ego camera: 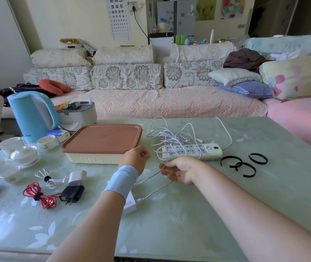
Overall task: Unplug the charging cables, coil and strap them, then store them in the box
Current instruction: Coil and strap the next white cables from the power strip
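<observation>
blue kettle (31, 114) far left | white tea set (18, 154) beside it | sofa (169, 103) behind

Two forearms in view, uncovered from frame edge to hands. Wrist of left hand (136, 157) wrapped in light blue stretch-fabric wristband (121, 181): wide tube shape, plain smooth surface, snug at hand end, flaring slightly at elbow end, faint creases across it. Wrist of right hand (179, 172) uncovered. Fingernails too small to tell.
</observation>
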